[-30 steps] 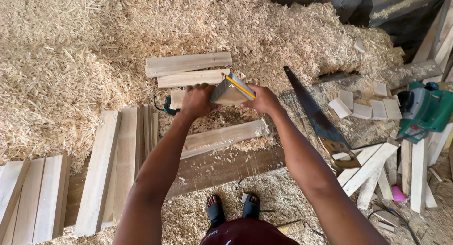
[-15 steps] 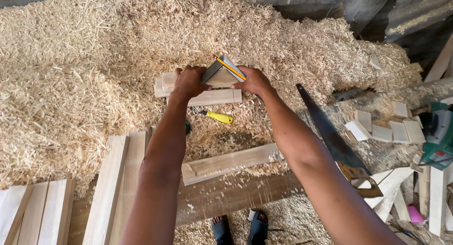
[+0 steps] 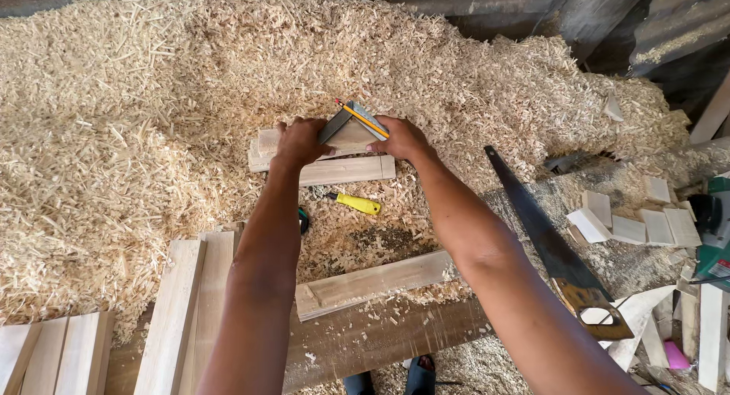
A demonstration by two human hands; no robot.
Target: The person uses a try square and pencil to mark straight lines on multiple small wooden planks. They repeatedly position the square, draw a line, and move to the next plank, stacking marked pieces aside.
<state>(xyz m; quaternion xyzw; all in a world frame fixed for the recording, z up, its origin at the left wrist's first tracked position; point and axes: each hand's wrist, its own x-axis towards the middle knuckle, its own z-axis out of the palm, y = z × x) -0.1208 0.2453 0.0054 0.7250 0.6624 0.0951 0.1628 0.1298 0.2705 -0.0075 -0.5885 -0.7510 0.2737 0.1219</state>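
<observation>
My left hand and my right hand together hold a small triangular wooden block with a grey metal face, raised just above two stacked wood boards that lie on the sawdust. A yellow pencil runs along the block's upper right edge, pinned under my right fingers. Below the boards a yellow-handled tool lies in the shavings.
A deep heap of wood shavings fills the left and back. A handsaw lies at the right beside several small wood blocks. Long planks lie near me, one board across a dark beam. A green power tool sits far right.
Both hands have carried the triangular block and pencil farther out over the stacked boards, and my view has tilted up toward the shavings heap. The yellow-handled tool is now uncovered.
</observation>
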